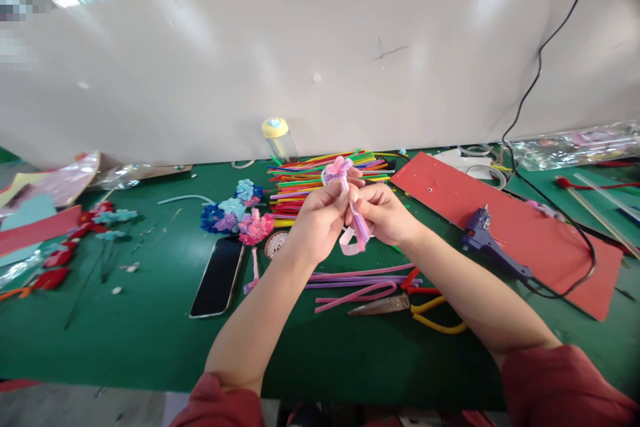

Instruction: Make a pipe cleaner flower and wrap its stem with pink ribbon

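Observation:
Between my two hands, above the middle of the table, is a pink and purple pipe-cleaner flower [339,168] with its bundled stems [361,230] hanging down. My left hand [323,213] pinches it just below the bloom. The fingers of my right hand [384,212] close on the stems from the other side. A pale pink ribbon [349,243] loops below my fingers; which hand holds it I cannot tell. Under the hands lie pink and purple pipe cleaners [360,280] and scissors [400,307] with yellow handles. A pile of multicoloured pipe cleaners [290,190] spreads behind.
Finished blue and pink flowers [233,210] and a phone [219,277] lie left of my hands. A yellow-lidded bottle [277,139] stands by the white partition [300,47]. A purple glue gun [493,243] rests on a red board [575,260], its black cord [533,77] running upward.

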The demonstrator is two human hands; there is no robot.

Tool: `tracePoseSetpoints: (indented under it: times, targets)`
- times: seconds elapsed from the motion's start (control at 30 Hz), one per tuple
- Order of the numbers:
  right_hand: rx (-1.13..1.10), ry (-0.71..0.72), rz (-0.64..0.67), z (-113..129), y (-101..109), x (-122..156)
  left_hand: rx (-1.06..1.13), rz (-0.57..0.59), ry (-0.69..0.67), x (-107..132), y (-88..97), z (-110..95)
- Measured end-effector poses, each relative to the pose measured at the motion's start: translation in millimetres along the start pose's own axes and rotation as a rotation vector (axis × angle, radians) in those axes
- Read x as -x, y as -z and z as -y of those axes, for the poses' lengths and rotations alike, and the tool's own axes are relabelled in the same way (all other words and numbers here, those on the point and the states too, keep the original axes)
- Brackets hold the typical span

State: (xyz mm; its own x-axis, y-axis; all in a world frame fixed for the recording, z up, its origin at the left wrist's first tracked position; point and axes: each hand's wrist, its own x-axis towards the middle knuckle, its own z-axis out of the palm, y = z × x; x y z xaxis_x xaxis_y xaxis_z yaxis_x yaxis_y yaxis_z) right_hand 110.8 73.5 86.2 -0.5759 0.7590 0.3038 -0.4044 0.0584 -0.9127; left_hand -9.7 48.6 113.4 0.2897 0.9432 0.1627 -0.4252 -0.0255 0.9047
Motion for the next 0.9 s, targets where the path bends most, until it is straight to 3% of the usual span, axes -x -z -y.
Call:
tracePoseSetpoints:
  times: [0.07,0.2,0.37,0.5,0.63,0.9]
  targets:
    - [0.171,0.064,-0.070,6,2,0,-0.033,-0.064,-0.042,-2,2.4,2]
    - [0.740,0.197,-0.163,17,7,-1,-0.251,-0.210,-0.160,-8,12.6,9]
    - [1.348,0.424,-0.143,17,10,0,-0.675,-0.258,-0.271,-9,21.9,10]
    - [1.614,0.452,-0.121,14,10,2,-0.922,-0.293,-0.359,-9,20.8,5]
    - [1.473,0.420,-0.073,18,7,3,-0.972,-0.262,-0.431,-9,21.2,2]
    - [0.716,0.224,0.012,26,10,-2,-0.804,-0.123,-0.490,-2,20.1,-5]
